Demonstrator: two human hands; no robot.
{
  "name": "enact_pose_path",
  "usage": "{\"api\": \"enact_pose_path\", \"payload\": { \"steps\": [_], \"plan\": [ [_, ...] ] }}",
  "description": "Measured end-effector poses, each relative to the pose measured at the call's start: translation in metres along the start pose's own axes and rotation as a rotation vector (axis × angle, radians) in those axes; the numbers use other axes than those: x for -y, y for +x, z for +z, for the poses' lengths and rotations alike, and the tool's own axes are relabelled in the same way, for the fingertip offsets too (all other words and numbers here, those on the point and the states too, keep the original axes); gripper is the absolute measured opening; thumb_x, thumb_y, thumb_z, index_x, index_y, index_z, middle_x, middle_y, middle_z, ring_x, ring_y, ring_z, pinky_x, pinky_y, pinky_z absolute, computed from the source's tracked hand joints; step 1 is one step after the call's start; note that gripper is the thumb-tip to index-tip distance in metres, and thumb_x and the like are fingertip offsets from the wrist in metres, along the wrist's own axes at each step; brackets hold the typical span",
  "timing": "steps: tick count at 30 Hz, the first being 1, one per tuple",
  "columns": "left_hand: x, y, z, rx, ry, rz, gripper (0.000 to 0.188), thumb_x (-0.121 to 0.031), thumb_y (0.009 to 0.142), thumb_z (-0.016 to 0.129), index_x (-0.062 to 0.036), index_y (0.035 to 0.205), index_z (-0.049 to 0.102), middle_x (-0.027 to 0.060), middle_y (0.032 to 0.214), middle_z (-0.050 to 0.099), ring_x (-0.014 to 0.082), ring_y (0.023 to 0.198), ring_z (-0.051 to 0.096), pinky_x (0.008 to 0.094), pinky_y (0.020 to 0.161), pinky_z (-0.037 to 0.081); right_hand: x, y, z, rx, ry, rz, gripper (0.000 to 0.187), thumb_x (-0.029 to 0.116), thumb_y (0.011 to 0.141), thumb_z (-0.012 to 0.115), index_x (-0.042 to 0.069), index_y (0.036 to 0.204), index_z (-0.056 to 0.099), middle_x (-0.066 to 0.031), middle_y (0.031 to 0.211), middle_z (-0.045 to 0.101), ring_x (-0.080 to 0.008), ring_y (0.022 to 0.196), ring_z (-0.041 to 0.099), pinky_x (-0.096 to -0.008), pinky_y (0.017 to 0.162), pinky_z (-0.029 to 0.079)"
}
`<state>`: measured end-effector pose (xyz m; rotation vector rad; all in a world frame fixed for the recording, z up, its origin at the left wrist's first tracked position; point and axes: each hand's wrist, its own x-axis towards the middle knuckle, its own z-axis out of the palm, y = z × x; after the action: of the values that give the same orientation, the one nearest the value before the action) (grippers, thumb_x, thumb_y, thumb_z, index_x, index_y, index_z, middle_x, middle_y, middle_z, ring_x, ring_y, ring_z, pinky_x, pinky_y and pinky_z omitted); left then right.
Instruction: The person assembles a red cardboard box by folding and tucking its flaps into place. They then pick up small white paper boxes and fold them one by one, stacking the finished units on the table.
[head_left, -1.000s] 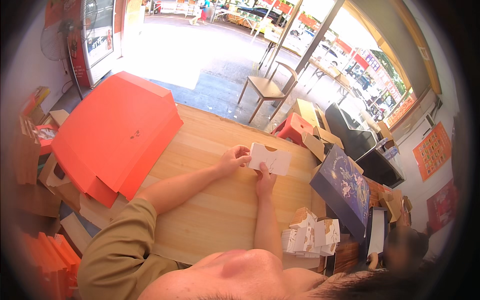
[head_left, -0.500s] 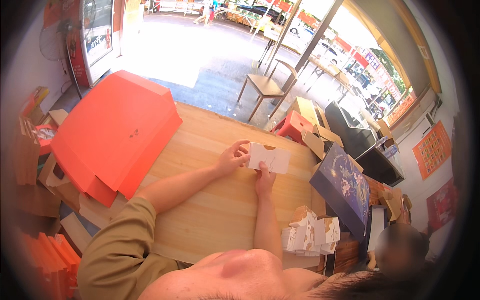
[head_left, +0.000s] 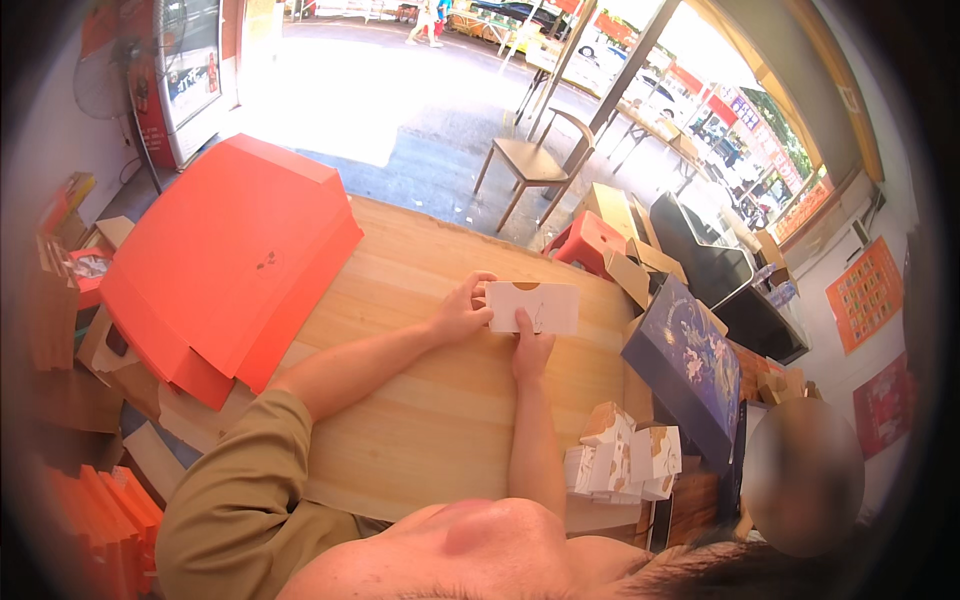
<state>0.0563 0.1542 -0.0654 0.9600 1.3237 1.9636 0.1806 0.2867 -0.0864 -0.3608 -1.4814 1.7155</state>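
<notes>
A small white paper box [head_left: 556, 308] with a brown half-round notch on its far edge is held level above the wooden table [head_left: 420, 400]. My right hand [head_left: 533, 352] grips it from the near side, thumb lying on the top face and the other fingers hidden underneath. At the box's left end, my left hand [head_left: 462, 308] is closed around the edge with curled fingers. To the right of my right forearm sits a pile of white boxes [head_left: 618, 462] with gold-brown patterns.
A big red-orange box [head_left: 235, 260] covers the table's left part. On the right leans a dark blue flower-printed box [head_left: 690, 365]. Beyond the table stand a red stool [head_left: 590, 240] and a wooden chair [head_left: 535, 165]. Another person [head_left: 805, 480], blurred, is at the lower right.
The white box has shifted slightly left and turned a little, so its far edge now lies nearly level. Both hands keep hold of it.
</notes>
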Motion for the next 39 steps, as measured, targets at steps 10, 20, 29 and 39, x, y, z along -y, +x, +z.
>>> {"api": "enact_pose_path", "payload": {
  "steps": [10, 20, 29, 39],
  "plan": [
    [0.005, 0.005, -0.009, -0.135, 0.303, -0.068, 0.048, -0.014, 0.089, 0.077, -0.0068, 0.13, 0.054, 0.0137, 0.114, 0.066, 0.0197, 0.099, 0.068, 0.0343, 0.082, 0.055, 0.028, -0.004, 0.012, -0.116, 0.22, 0.126, 0.047, 0.015, 0.099, 0.071, 0.004, 0.141, 0.052, -0.0087, 0.127, 0.065, -0.0189, 0.103, 0.071, -0.0367, 0.074, 0.068],
    [0.014, 0.007, -0.011, -0.237, 0.341, 0.221, 0.019, -0.016, 0.097, 0.073, -0.0006, 0.107, 0.069, 0.0083, 0.093, 0.074, 0.0186, 0.087, 0.069, 0.0338, 0.078, 0.056, 0.012, -0.007, 0.006, 0.002, 0.111, 0.093, 0.05, 0.01, 0.095, 0.074, 0.001, 0.139, 0.054, -0.0079, 0.126, 0.066, -0.0165, 0.106, 0.068, -0.03, 0.083, 0.06],
    [-0.008, 0.001, -0.004, -0.057, 0.394, 0.089, 0.034, -0.025, 0.09, 0.079, -0.0016, 0.113, 0.07, 0.0086, 0.101, 0.075, 0.0138, 0.092, 0.07, 0.0319, 0.081, 0.057, 0.006, -0.003, 0.004, -0.05, 0.052, 0.013, 0.053, 0.014, 0.096, 0.075, -0.004, 0.142, 0.054, -0.0097, 0.136, 0.062, -0.0181, 0.123, 0.06, -0.0344, 0.107, 0.047],
    [0.022, 0.009, -0.03, 0.148, 0.05, -0.047, 0.041, -0.004, 0.093, 0.061, -0.0024, 0.134, 0.06, 0.006, 0.106, 0.073, 0.0129, 0.094, 0.068, 0.0335, 0.084, 0.057, 0.005, 0.011, -0.003, -0.224, -0.145, -0.102, 0.066, 0.015, 0.09, 0.084, -0.003, 0.143, 0.049, -0.0134, 0.127, 0.064, -0.0179, 0.112, 0.065, -0.0311, 0.091, 0.054]
  ]
}}
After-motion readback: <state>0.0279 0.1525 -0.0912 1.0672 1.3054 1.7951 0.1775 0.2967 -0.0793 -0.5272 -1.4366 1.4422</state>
